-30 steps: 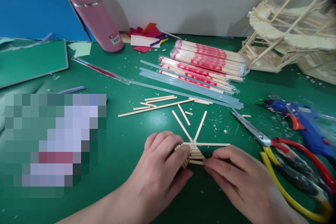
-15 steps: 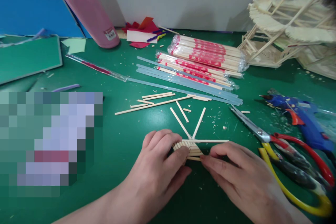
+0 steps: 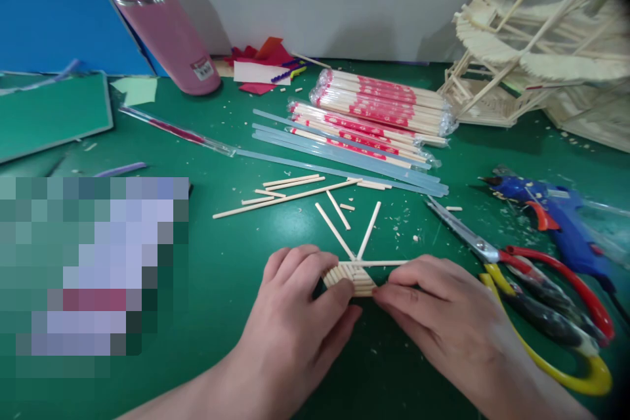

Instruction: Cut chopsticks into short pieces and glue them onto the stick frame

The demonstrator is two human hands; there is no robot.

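A: Item one, the work in hand?

B: A small panel of short bamboo sticks (image 3: 352,277) laid side by side, near centre of the green mat (image 3: 236,249). Left hand (image 3: 300,315) has thumb and fingers closed on its left end; right hand (image 3: 443,321) pinches its right edge, fingertips together on the sticks. Three longer sticks (image 3: 367,239) fan out from its far edge.

A: Step, by your reading?

B: Squaring and pressing the panel, most likely. The next move would call for even pressure from both sides, so the rows do not slip apart.

A: Tools?

B: Scissors with red and yellow handles (image 3: 541,302) just right of the right hand, blades pointing far-left. Blue glue gun (image 3: 556,216) further right.

A: Stock?

B: Loose cut sticks (image 3: 290,191) just beyond the panel; clear glue rods (image 3: 344,157) and wrapped chopstick packs (image 3: 384,105) further off. Pink flask (image 3: 157,20) far left; stick-built model (image 3: 531,59) far right.

A: Open room?

B: Bare mat near the wrists and left of the left hand. The right side is crowded; the scissor tips are the edge to mind.
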